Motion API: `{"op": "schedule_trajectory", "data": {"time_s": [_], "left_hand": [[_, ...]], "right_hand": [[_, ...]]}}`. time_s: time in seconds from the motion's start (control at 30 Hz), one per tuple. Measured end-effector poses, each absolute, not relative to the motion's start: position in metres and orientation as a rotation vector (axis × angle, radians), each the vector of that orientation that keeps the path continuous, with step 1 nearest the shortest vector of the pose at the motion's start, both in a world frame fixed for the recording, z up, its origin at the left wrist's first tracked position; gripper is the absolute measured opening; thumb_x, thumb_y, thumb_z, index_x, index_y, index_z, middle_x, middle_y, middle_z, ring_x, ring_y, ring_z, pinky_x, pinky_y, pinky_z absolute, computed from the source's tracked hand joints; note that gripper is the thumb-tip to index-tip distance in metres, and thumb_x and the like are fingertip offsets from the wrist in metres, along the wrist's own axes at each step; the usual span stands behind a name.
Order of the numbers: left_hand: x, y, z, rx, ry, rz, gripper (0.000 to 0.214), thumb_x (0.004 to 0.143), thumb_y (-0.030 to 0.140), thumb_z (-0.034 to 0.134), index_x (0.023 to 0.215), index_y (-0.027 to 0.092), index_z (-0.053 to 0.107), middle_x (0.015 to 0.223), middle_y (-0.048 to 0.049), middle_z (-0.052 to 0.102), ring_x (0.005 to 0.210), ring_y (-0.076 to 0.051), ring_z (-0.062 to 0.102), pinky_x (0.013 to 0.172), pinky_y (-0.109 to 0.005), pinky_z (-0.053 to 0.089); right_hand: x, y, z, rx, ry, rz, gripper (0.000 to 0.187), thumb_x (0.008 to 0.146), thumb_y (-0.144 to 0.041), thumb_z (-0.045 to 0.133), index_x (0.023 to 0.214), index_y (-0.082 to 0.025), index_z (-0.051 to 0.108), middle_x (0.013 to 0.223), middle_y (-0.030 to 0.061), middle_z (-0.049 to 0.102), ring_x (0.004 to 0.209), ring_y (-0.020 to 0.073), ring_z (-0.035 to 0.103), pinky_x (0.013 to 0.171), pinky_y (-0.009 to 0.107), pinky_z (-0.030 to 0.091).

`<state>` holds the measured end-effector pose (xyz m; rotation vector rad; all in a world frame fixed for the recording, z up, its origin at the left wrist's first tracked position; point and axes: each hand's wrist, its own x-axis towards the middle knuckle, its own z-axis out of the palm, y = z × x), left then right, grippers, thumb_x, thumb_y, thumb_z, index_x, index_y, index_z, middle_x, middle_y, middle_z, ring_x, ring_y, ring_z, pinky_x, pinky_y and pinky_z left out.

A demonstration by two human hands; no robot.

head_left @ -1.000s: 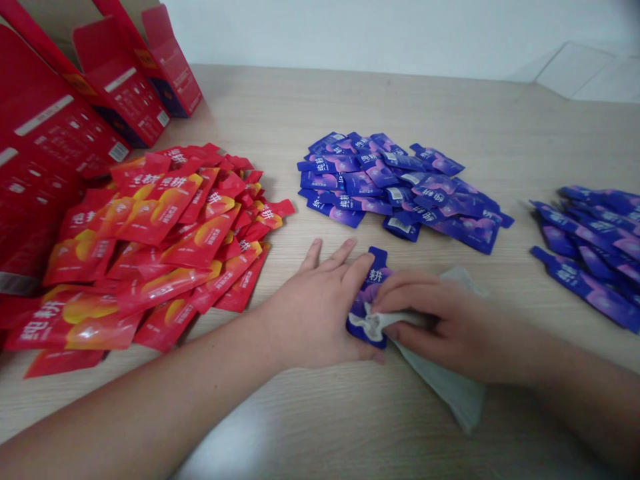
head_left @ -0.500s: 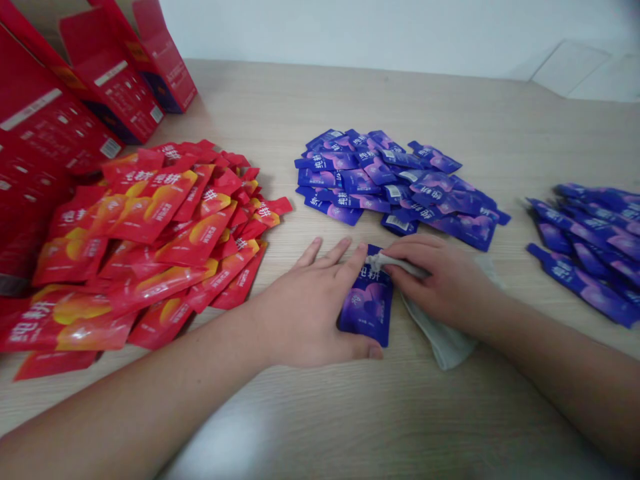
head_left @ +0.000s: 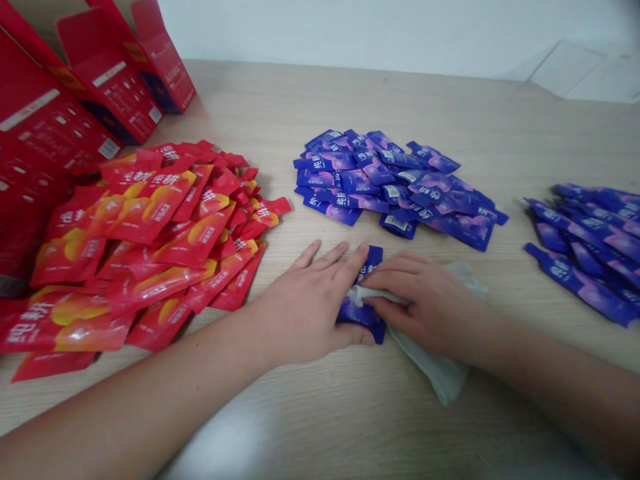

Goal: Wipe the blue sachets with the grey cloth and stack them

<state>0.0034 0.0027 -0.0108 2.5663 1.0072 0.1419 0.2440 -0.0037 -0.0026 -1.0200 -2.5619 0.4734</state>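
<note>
Flat on the table lies a purple-blue sachet (head_left: 364,325) with white lettering and a short neck at its far end. My left hand (head_left: 310,307) rests on its left side, fingers spread and thumb along the near edge. A pale grey-white cloth (head_left: 434,367) is pinched in my right hand (head_left: 425,303), and a bunched tip of it touches the middle of the sachet. The rest of the cloth trails under my right hand onto the table. Part of the sachet is hidden by both hands.
Red-orange sachets (head_left: 165,220) are heaped on the left, in front of open red cartons (head_left: 125,93). A pile of purple-blue sachets (head_left: 390,177) lies beyond my hands. Another purple-blue group (head_left: 595,247) sits at the right. A white wall (head_left: 360,33) closes off the table's far side.
My right hand has drawn the cloth toward me, from the sachet's upper part down to its middle. My left hand stays spread on the sachet.
</note>
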Motion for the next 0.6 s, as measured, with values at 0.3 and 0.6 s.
{"op": "schedule_trajectory", "data": {"time_s": [0.3, 0.6], "left_hand": [[0.0, 0.003, -0.013, 2.586, 0.962, 0.162, 0.137, 0.079, 0.081, 0.078, 0.173, 0.01, 0.007, 0.177, -0.0243, 0.024, 0.167, -0.037, 0.023, 0.136, -0.056, 0.006], [0.001, 0.002, -0.012, 2.539, 0.952, 0.227, 0.115, 0.088, 0.068, 0.074, 0.171, 0.014, 0.015, 0.177, -0.0198, 0.03, 0.166, -0.037, 0.027, 0.136, -0.057, 0.011]], "right_hand": [[0.267, 0.026, -0.008, -1.356, -2.349, 0.223, 0.02, 0.103, -0.031, 0.064, 0.114, -0.022, 0.078, 0.107, 0.0094, 0.08, 0.103, 0.0292, 0.074, 0.095, 0.047, 0.059], [0.239, -0.018, 0.009, -0.867, -2.621, 0.686, 0.018, 0.1, -0.016, 0.066, 0.113, -0.023, 0.076, 0.114, 0.006, 0.08, 0.11, 0.0232, 0.073, 0.104, 0.043, 0.056]]}}
